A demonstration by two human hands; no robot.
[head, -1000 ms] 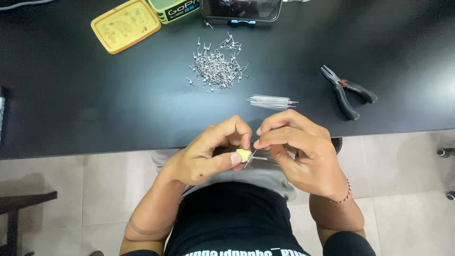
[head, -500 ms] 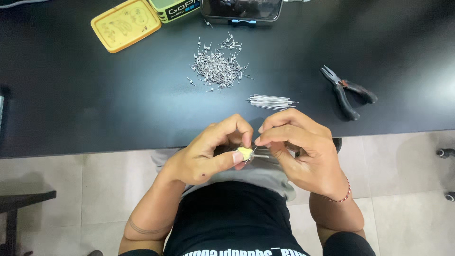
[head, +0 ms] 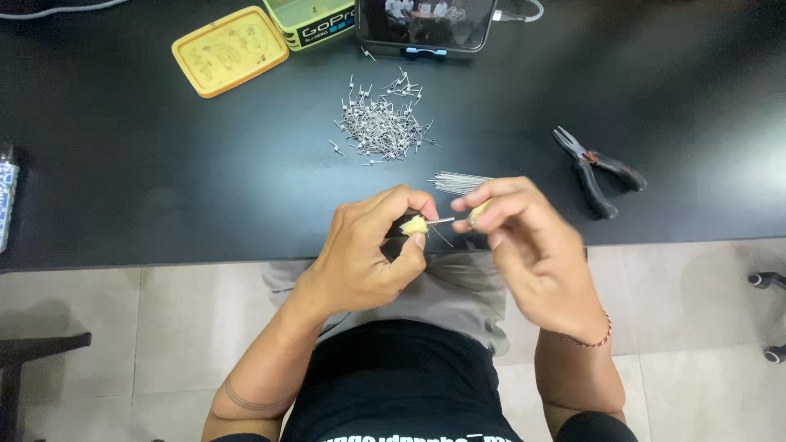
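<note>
since half a second ago, drawn slightly apart: right hand (head: 532, 245) pulled a little to the right, a gap opened between the fingertips of the two hands, a thin wire (head: 440, 220) now showing across it. black table (head: 164, 180) and everything on it unchanged.

left hand (head: 368, 254) curled nearly shut, thumb and forefinger pinched on a small yellow piece (head: 413, 226) just over the near table edge. wire sticking out of that piece toward the right hand, a second thin strand slanting down from it. right hand loosely curled, fingertips pinched on a small yellowish bit (head: 477, 212), blurred.

beyond the hands, a bundle of straight wires (head: 460, 182) just behind the right fingers; a heap of small metal coils (head: 381, 127) farther back; pliers (head: 596, 170) well to the right; yellow lid (head: 230, 51) at the far left.
</note>
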